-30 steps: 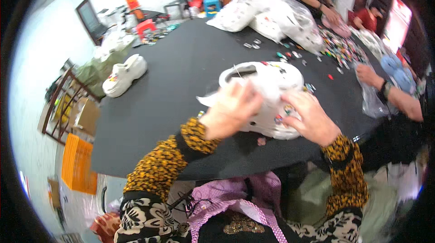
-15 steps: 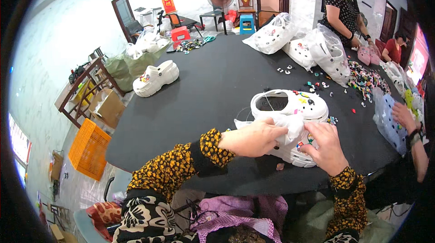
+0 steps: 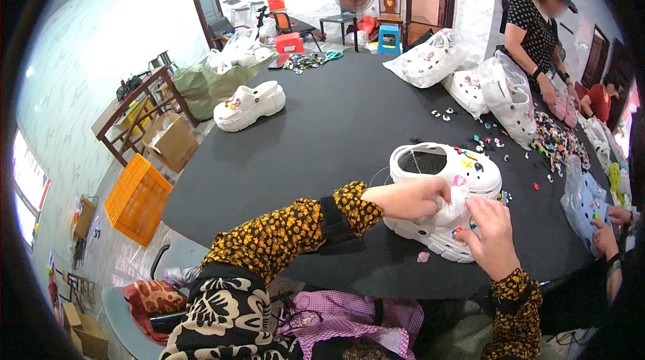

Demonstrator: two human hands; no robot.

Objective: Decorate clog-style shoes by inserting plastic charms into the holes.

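A pair of white clogs lies on the black table before me. The far clog (image 3: 488, 172) has colourful charms on its top; the near clog (image 3: 430, 239) is partly covered by my hands. Between the hands is a crumpled white wad (image 3: 451, 211), thin like plastic or tissue. My left hand (image 3: 420, 199) is closed with its fingertips pinching this wad. My right hand (image 3: 492, 231) curves over the near clog's charm-studded top, thumb toward me, fingertips against the wad's edge. A thin clear loop sticks out left of the clogs. One small pink charm (image 3: 422, 257) lies beside the near clog.
Another white clog (image 3: 250, 106) stands at the far left of the table. Bagged white clogs (image 3: 433, 58) and a heap of loose charms (image 3: 561, 142) lie to the right. A co-worker's hands hold a blue clog (image 3: 591, 209). An orange crate (image 3: 138, 199) is on the floor.
The view has shifted a little, moving the scene right and down. My left fingers have curled in on the wad. At the right edge, a second co-worker's hand now shows at the blue clog.
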